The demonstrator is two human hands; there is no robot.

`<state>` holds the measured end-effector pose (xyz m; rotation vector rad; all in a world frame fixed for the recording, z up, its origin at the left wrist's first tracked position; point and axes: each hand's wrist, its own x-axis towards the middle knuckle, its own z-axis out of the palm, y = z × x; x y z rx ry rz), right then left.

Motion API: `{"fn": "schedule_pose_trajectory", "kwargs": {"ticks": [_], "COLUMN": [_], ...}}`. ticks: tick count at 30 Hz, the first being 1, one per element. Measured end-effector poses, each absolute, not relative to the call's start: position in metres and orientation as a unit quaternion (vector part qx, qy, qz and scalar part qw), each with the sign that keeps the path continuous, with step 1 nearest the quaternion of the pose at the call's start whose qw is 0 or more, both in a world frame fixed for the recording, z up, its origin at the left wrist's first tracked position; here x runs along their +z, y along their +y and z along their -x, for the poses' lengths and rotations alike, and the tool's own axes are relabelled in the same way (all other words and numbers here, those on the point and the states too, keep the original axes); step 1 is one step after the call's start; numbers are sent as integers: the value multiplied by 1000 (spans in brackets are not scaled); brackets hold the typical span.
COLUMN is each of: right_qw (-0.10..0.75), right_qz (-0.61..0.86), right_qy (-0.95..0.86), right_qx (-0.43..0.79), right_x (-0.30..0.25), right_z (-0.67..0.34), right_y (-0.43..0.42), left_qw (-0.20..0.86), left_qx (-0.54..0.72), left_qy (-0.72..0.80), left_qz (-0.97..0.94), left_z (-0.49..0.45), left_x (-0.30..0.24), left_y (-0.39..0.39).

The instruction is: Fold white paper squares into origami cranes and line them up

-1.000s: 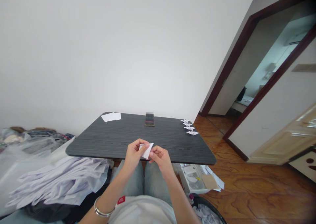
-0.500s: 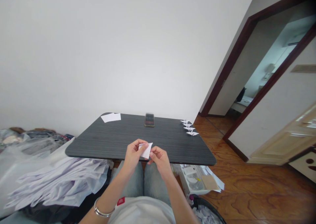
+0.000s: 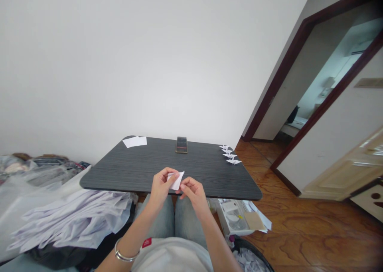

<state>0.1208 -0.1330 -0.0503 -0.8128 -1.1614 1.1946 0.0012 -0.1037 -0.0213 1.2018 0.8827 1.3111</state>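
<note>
Above the front edge of the dark table (image 3: 119, 164), a small folded piece of white paper (image 3: 177, 181) is pinched by my left hand (image 3: 160, 184), thumb on its face. My right hand (image 3: 193, 190) has its thumb and fingers closed at the paper's lower right corner. Several white paper cranes (image 3: 233, 161) stand in a row at the table's right edge. White paper sheets (image 3: 135, 141) lie overlapping at the far left corner.
A phone-like dark device (image 3: 181, 145) sits at the table's back middle. White fabric (image 3: 74, 216) is heaped on the left. Below the table's right side are a white box (image 3: 235, 220) and a black bin (image 3: 251, 256) of crumpled paper.
The paper has tilted and shifted up very slightly between my hands. Both hands keep almost the same place and grip.
</note>
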Motion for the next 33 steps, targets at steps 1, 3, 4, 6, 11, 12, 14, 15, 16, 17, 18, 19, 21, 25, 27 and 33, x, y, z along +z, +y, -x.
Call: {"fn": "schedule_pose_trajectory", "kwargs": {"ticks": [1,3,4,6,11,12,14,15,16,17,18,19,21,25,27,33], "right_qw": [598,595,596,596,593,593,592,592,591,591,590,590,589,585,584,579], "right_qz": [353,355,354,350,352,354,356,357,357,357,356,355,356,361,361,377], "right_qy": [-502,-503,-502,-502,-504,-504,-504,-504,-504,-505,-505,-506,-506,-503,-502,-508], "right_qx": [516,517,518,520,519,519,518,518,518,518,519,519,520,524,526,514], "right_x": [-50,-51,-51,-51,-50,-50,-50,-50,-50,-50,-50,-50,-50,-49,-48,-48], "right_z": [-120,-120,-119,-119,-119,-119,-119,-119,-119,-119,-119,-119,-119,-119,-118,-119], "right_y": [-133,-133,-133,-133,-133,-133,-133,-133,-134,-134,-134,-134,-134,-135,-136,-135], "left_qw": [544,539,537,534,531,530,528,526,525,525,526,527,526,523,524,527], "left_qx": [553,552,552,553,553,554,555,555,555,556,556,555,554,555,555,551], "left_qy": [373,376,376,375,375,376,376,377,377,378,377,376,374,378,377,374], "left_qz": [-509,-513,-515,-518,-521,-521,-522,-522,-522,-522,-522,-523,-525,-525,-524,-528], "left_z": [-1,-1,-1,-1,-1,-1,-1,-1,-1,-1,-1,-1,-1,-1,-1,0], "left_x": [-21,-21,-21,-22,-23,-22,-22,-22,-22,-22,-22,-22,-22,-24,-24,-27], "left_y": [-104,-104,-104,-104,-104,-104,-104,-104,-104,-104,-104,-104,-103,-103,-102,-101]}}
